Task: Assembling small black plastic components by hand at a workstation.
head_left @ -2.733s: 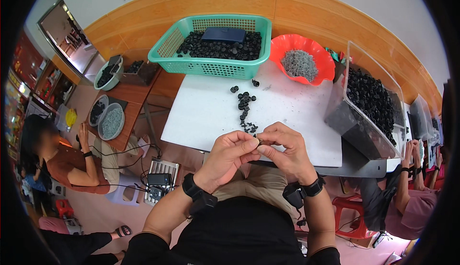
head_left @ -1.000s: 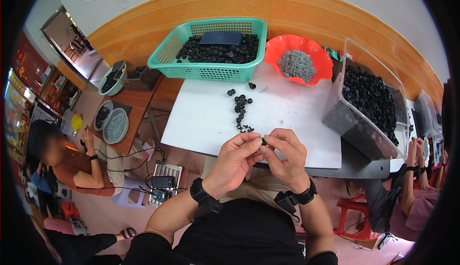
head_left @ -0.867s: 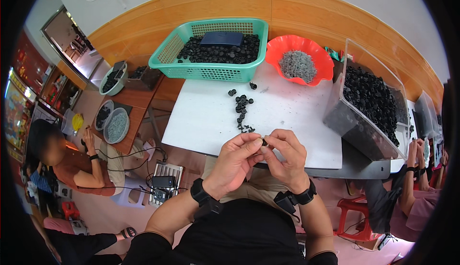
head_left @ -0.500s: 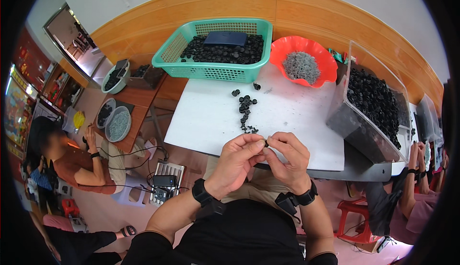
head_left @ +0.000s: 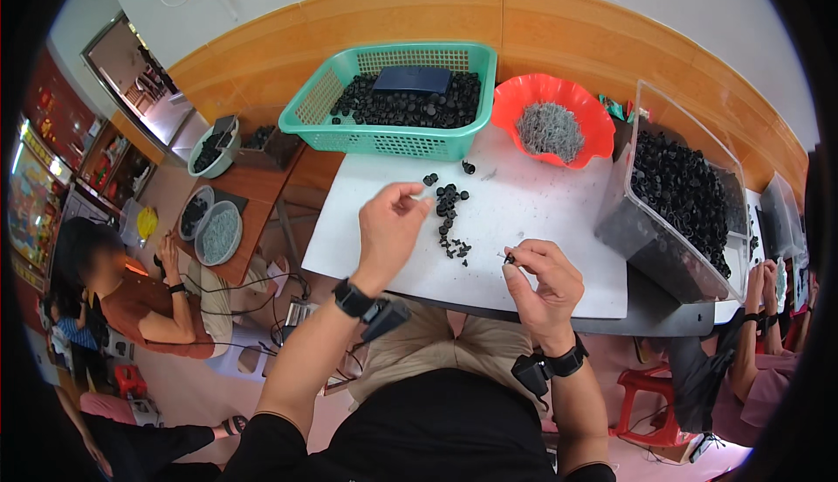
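Observation:
My left hand (head_left: 388, 231) hovers over the white table (head_left: 524, 220), fingertips pinched together beside a loose trail of small black parts (head_left: 448, 220); what it pinches is too small to tell. My right hand (head_left: 541, 281) is near the table's front edge, thumb and forefinger pinching a small black part (head_left: 509, 259) with a thin metal pin. The two hands are apart.
A green basket (head_left: 397, 98) of black parts with a dark box stands at the back. To its right are a red bowl (head_left: 554, 120) of grey metal pieces and a clear bin (head_left: 676, 198) of black parts. Other people sit at the left and right.
My hands were joined at the table's front edge, working on one small part. They have separated: the left moved up and left toward the loose parts, the right stayed holding the part.

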The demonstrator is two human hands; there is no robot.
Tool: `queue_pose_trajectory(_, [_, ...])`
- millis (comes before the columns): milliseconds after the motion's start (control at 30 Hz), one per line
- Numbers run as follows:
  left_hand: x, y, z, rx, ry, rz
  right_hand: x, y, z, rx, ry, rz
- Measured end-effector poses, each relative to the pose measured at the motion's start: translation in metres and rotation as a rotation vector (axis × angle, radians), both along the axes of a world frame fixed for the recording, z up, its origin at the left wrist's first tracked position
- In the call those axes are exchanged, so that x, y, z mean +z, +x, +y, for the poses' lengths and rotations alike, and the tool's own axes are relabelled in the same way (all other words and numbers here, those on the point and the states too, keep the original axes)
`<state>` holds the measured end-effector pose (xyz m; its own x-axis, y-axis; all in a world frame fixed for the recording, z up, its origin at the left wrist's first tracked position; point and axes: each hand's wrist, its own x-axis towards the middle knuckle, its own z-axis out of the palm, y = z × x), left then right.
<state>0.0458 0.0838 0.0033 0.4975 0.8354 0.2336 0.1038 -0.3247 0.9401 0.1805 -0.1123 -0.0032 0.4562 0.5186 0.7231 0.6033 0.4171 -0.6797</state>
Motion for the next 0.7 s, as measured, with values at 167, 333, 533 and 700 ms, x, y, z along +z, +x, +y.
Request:
queue_pose_trajectory(167, [-0.004, 0.015, 0.034, 0.089, 0.423, 0.293, -0.002, 0.002, -0.003, -0.006, -0.041, 0.061])
queue_pose_trajectory(333, [-0.001, 0.025, 0.042, 0.089, 0.515, 0.416, -0.002, 0.002, -0.004, 0.008, -0.053, 0.119])
queue_pose_trajectory(533, [-0.002, 0.024, 0.045, 0.04, 0.387, 0.417, -0.004, 0.003, -0.003, 0.034, -0.052, 0.142])
queue_pose_trajectory(700, [0.005, 0.006, 0.039, -0.062, 0.125, 0.184, -0.002, 0.003, -0.004, 0.054, -0.048, 0.171])
